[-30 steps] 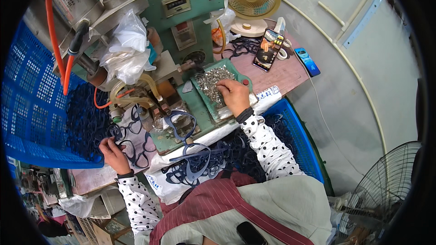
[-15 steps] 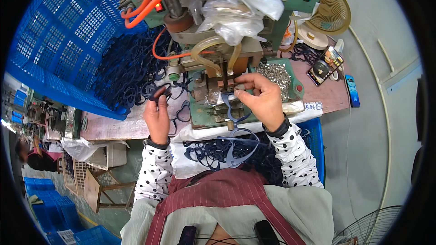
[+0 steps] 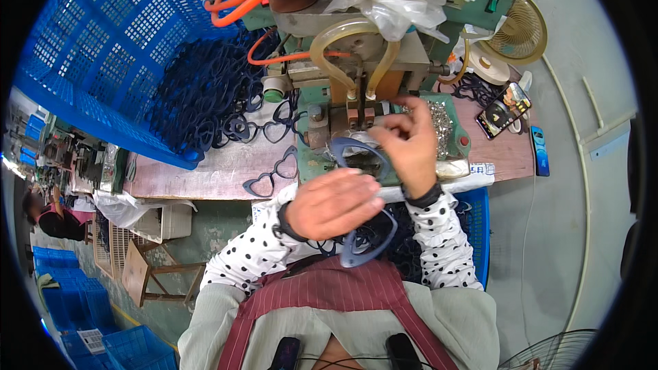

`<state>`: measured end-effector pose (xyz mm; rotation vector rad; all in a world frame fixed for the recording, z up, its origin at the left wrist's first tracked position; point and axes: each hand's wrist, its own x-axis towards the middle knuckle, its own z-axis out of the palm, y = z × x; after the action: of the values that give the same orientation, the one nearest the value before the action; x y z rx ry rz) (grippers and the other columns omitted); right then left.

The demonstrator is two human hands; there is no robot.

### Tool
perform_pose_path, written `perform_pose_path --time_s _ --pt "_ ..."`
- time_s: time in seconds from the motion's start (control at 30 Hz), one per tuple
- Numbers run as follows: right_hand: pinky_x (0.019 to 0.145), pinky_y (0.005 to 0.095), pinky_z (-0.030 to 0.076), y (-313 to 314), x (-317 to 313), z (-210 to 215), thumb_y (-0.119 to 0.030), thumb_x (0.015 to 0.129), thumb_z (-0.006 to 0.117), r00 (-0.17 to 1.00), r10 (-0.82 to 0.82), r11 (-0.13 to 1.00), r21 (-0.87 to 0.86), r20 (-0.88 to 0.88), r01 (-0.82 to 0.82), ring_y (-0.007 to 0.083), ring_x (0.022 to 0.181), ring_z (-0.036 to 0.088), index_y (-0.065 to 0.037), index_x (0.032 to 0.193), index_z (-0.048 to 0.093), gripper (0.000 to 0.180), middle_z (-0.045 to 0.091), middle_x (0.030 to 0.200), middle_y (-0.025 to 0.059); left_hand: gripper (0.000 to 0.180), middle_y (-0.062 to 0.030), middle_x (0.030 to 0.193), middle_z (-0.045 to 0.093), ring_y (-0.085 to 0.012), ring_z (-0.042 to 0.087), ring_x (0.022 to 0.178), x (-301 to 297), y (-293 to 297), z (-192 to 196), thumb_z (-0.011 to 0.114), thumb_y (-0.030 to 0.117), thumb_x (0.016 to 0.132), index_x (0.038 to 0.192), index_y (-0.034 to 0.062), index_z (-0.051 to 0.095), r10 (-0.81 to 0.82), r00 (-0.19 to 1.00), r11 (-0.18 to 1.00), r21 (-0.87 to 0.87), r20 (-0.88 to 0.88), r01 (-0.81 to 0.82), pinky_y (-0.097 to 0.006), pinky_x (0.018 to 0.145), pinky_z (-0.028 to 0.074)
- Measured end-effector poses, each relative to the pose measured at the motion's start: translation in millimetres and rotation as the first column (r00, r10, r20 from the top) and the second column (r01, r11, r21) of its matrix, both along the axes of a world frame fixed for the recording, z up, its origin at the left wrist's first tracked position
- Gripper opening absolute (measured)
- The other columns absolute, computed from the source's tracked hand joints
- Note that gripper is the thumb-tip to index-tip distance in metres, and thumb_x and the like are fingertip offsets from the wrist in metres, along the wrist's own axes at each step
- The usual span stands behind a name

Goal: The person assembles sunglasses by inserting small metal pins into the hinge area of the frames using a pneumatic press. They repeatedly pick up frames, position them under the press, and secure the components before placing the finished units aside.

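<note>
A blue glasses frame (image 3: 367, 255) hangs upright at the front of a green press machine (image 3: 317, 173), its upper rim just below the copper-coloured jaws (image 3: 360, 115). Across the frame's middle lies my left hand (image 3: 332, 204), its fingers stretched out together and slightly blurred. That hand hides the bridge, and its thumb is out of sight. Close to the right of the jaws is my right hand (image 3: 411, 142), with thumb and forefinger bent together; anything between them is too small to make out. Another heart-shaped glasses frame (image 3: 275, 173) rests on the table to the left.
A large blue basket (image 3: 82, 120) with piled dark frames (image 3: 195, 89) stands at left. Small metal parts (image 3: 442, 123) fill a tray on the right. Beyond lie two phones (image 3: 504, 111) and a fan (image 3: 517, 31). More frames sit in a blue crate (image 3: 478, 233) below the table edge.
My left hand has left the dark frame beside the basket and moved right, over the frame at the machine. My right hand has shifted slightly right and its fingers have drawn back from the jaws.
</note>
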<state>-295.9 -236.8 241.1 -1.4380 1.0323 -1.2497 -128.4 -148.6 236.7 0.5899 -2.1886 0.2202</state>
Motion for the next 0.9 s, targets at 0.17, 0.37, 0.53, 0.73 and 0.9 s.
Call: perform_pose_path --time_s 0.17,0.37,0.53,0.73,0.9 --pt "0.069 0.031 0.051 -49.0 -69.6 -59.8 -0.006 0.079 0.072 0.807 -0.474 0.867 -0.351 -0.354 0.355 0.0195 0.077 0.067 -0.003 0.112 0.059 0.036 0.071 0.086 0.0098 0.037 -0.0164 0.113 0.066 -0.0265 0.066 0.101 -19.0 -13.4 -14.6 0.068 0.012 0.083 0.117 -0.0001 0.063 -0.004 0.999 0.997 0.082 -0.052 0.008 -0.043 0.095 0.053" --pt "0.068 0.0371 0.05 -41.1 -121.3 -92.8 -0.013 0.081 0.071 0.728 -0.307 0.952 -0.212 -0.613 0.223 0.0275 0.078 0.066 -0.003 0.103 0.064 0.025 0.068 0.087 0.0147 0.038 -0.016 0.114 0.066 -0.024 0.066 0.098 -15.1 -13.7 -15.8 0.072 0.013 0.079 0.114 -0.0005 0.064 0.022 0.997 0.997 0.072 -0.077 -0.017 -0.042 0.093 0.054" --pt "0.07 0.0448 0.048 -26.5 -107.7 -97.0 -0.019 0.079 0.072 0.459 -0.408 0.908 -0.403 -0.79 0.114 0.0368 0.082 0.061 -0.003 0.087 0.065 0.02 0.064 0.086 0.0167 0.038 -0.0157 0.114 0.066 -0.0252 0.067 0.1 -16.3 -12.5 -16.3 0.072 0.012 0.078 0.113 -0.0001 0.065 0.011 0.995 0.996 0.084 -0.1 -0.002 -0.042 0.094 0.053" --pt "0.071 0.0428 0.047 -48.8 -105.4 -107.7 -0.013 0.079 0.064 0.707 -0.453 0.881 -0.395 -0.543 0.261 0.0338 0.077 0.059 -0.006 0.08 0.065 0.007 0.063 0.079 0.0135 0.037 -0.0127 0.123 0.064 -0.0283 0.061 0.115 -14.0 3.6 -15.8 0.069 0.015 0.083 0.119 0.0059 0.065 0.107 0.994 0.978 0.182 0.007 -0.107 -0.047 0.105 0.042" --pt "0.066 0.0441 0.051 -40.5 -106.1 -105.6 -0.015 0.079 0.064 0.726 -0.482 0.873 -0.332 -0.49 0.356 0.0348 0.076 0.065 -0.009 0.089 0.064 0.011 0.067 0.084 0.0136 0.05 -0.0121 0.124 0.058 -0.0343 0.055 0.11 65.6 41.9 -64.6 0.071 0.044 0.078 0.115 0.0098 0.065 0.466 0.869 0.85 0.187 0.168 -0.492 -0.052 0.098 0.038"
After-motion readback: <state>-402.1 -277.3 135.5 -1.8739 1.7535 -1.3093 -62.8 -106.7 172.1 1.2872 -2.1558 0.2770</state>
